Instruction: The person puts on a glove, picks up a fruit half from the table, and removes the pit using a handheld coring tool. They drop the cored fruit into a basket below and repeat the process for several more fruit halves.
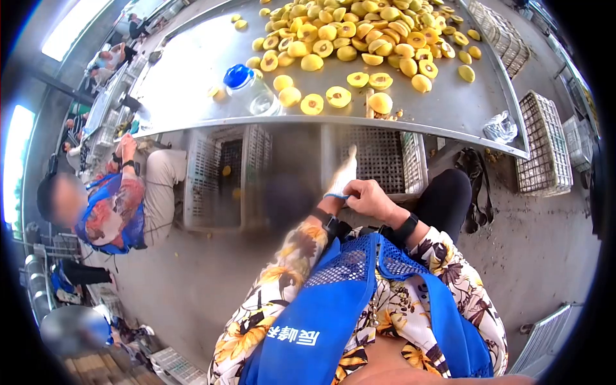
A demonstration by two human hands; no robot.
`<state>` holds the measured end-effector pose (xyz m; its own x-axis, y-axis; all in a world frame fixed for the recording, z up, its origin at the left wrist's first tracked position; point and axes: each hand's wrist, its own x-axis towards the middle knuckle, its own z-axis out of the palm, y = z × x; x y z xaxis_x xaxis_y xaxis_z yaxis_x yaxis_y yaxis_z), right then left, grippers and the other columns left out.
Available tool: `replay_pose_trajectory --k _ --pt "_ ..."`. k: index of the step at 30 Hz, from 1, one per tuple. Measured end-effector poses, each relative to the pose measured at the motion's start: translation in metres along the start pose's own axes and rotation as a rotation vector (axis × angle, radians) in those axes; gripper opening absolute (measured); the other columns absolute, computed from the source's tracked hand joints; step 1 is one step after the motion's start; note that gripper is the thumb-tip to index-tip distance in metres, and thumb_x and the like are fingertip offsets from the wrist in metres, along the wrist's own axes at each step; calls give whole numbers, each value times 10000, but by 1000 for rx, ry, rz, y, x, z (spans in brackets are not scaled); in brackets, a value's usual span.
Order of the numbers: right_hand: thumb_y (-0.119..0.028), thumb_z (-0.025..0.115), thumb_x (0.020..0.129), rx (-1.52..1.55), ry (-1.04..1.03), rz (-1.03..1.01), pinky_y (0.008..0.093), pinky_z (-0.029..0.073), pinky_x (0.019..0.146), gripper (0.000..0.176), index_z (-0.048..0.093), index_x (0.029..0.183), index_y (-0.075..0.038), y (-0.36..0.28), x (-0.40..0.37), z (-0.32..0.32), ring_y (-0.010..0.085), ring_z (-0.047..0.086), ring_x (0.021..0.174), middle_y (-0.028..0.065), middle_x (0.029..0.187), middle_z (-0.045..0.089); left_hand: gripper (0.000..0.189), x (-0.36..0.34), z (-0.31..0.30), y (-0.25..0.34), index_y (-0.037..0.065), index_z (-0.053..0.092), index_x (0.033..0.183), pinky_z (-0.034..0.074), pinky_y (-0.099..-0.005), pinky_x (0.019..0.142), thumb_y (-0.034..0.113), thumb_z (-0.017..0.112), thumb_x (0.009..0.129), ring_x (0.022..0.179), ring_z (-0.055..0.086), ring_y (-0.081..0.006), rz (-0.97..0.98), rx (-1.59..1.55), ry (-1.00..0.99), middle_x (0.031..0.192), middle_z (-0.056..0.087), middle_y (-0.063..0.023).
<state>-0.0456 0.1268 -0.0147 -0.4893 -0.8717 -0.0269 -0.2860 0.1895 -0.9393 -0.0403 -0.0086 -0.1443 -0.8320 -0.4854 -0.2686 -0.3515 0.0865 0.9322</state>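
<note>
Bare right hand (373, 200) pinches the thin blue cuff (335, 196) of the white fabric glove (347, 168) on the left hand (344, 177), whose grip I cannot tell; even tugging seems best

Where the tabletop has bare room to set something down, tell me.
Two mostly bare patches: on the table, between its left edge and the blue-lidded jar; front right, between the scattered fruit and the plastic bag. Crowded: the far middle, under the heaped fruit.

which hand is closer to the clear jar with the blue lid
Left. The gloved left hand is on the wearer's side of the table, right of the clear jar; the right hand, its grip at the glove's cuff, is farther right and back.
</note>
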Motion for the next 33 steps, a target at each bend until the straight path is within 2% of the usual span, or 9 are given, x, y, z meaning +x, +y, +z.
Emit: replay_pose_trajectory --k 6,10,11,19,20,22,28,31,33 --pt "21 522 766 257 -218 113 223 467 502 131 599 871 40 -17 4 5 74 557 555 35 672 597 754 -43 -15 53 54 309 1377 363 -269 963 626 348 889 1211 382 -160 -367 -785 -56 1390 345 -63" --pt "-137 586 747 225 -297 161 299 497 648 187 650 855 1 -15 6 11 149 607 697 101 745 651 921 -50 -24 58 93 260 1405 333 -379 1010 778 234 790 1239 375 -336 -605 -940 -370 1375 349 -211" --pt "18 515 780 271 -275 55 227 443 468 113 590 863 31 -21 6 14 73 542 533 20 654 577 938 -47 -27 53 98 254 1412 326 -392 1016 793 211 783 1246 368 -354 -601 -978 -400 1377 345 -230" --pt "-127 608 801 -393 273 -621 354 480 543 275 577 1054 -23 -107 105 -8 315 604 625 179 774 600 772 -39 -109 76 120 350 1362 284 -501 981 684 268 842 1235 369 -330 -119 -1201 -167 1353 403 -169" --pt "-136 610 808 -304 180 -296 375 492 582 384 508 1161 -27 -141 117 -21 330 615 689 195 847 612 745 -48 -125 91 125 356 1358 264 -525 980 664 279 850 1249 352 -327 -35 -1236 -156 1365 395 -156" --pt "-232 650 796 -252 438 -586 417 499 696 493 459 1197 -19 -125 174 -20 354 615 824 209 936 620 690 -71 -148 124 137 369 1349 224 -574 979 625 301 867 1275 318 -320 119 -1275 -156 1389 378 -130" --pt "-320 628 786 -323 297 -411 434 487 708 386 556 1018 -21 -135 275 -5 360 610 796 218 821 616 667 -141 -209 146 149 375 1342 261 -621 957 623 225 897 1291 309 -325 232 -1239 106 1436 320 -118" --pt "-232 565 794 -84 84 -271 391 497 513 281 613 634 -7 -114 322 32 298 604 516 171 598 604 644 -171 -237 120 117 382 1334 250 -595 984 581 300 895 1295 314 -320 352 -1177 -14 1418 356 -113" --pt "-185 557 807 -37 127 -181 349 476 436 211 581 758 19 -124 295 32 236 564 420 134 556 592 562 -179 -255 91 114 377 1327 226 -567 1010 490 356 910 1292 313 -302 323 -1157 6 1402 361 -87"
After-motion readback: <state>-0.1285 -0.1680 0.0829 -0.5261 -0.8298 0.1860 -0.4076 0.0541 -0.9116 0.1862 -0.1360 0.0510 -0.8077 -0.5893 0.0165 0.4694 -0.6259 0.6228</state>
